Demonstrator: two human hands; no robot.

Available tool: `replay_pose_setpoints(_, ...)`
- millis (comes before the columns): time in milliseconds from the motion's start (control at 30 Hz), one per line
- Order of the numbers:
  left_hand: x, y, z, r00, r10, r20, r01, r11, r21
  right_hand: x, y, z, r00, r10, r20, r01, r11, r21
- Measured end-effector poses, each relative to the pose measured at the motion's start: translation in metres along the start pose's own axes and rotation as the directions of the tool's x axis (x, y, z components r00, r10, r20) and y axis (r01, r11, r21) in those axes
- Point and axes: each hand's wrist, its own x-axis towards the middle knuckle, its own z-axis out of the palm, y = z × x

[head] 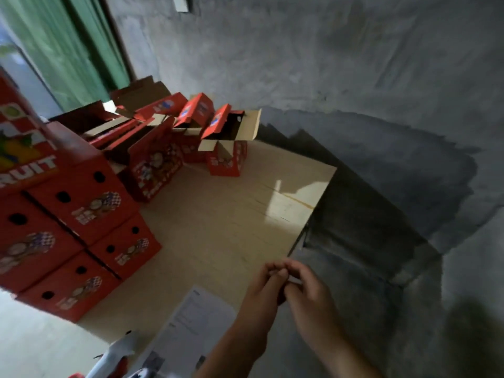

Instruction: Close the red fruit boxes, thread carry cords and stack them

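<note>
Down at the near right corner of the pale board [223, 227], both hands meeting fingertip to fingertip: left hand [263, 289] and right hand [311, 296] touching, fingers curled inward toward each other. Possibly pinching something small and pale between them, a sliver showing just beside the right fingers [296, 271]; too blurred to name, so cannot tell what, if anything, is held. Bare forearms running off the bottom edge of the view.

Well apart from the hands, along the left edge of the board: stacked closed red fruit boxes [81, 214], round holes in their sides, fruit pictures and part of the word FRUIT on the topmost face. Further back, toward the far left corner: open red boxes [226, 143], flaps standing up, brown cardboard insides showing, the nearest one to the far edge with one flap spread right. Another open box [155, 165] tilted between the closed stack and the back row. No box within touching reach of either hand.

Near the front edge, just left of the left forearm: printed white sheet [196, 320] lying flat. Beside it at the bottom, a crumpled white and red bundle [120, 356], unclear. Around the board, grey concrete floor [381, 105]; green curtain [71, 50] at upper left.
</note>
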Motion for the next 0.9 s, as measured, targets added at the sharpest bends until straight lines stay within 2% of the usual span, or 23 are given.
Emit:
replay_pose_setpoints(100,0.032,0.017,0.031,0.995,0.053,-0.089,-0.055,0.998,-0.018,0.044,-0.021,-0.034,0.991,-0.006,0.134,0.005,1.000,0.002)
replay_pose_setpoints(300,0.094,0.038,0.065,0.950,0.096,-0.297,-0.130,0.987,-0.099,0.128,-0.042,-0.066,0.923,0.053,0.380,-0.048,0.999,-0.022)
replay_pose_setpoints(433,0.147,0.059,0.070,0.912,0.095,-0.399,-0.170,0.973,-0.157,0.194,-0.049,-0.061,0.891,0.044,0.453,-0.007,0.997,-0.083)
replay_pose_setpoints(600,0.240,0.094,0.064,0.915,0.030,-0.402,-0.147,0.954,-0.263,0.295,-0.056,-0.051,0.880,0.049,0.473,0.024,0.989,-0.148)
replay_pose_setpoints(733,0.304,0.121,0.064,0.914,0.003,-0.405,-0.114,0.961,-0.250,0.367,-0.065,-0.051,0.852,0.078,0.517,0.051,0.972,-0.231)
replay_pose_setpoints(900,0.348,0.142,0.053,0.862,-0.055,-0.504,-0.095,0.959,-0.268,0.445,-0.086,-0.024,0.798,0.090,0.596,0.108,0.952,-0.287)
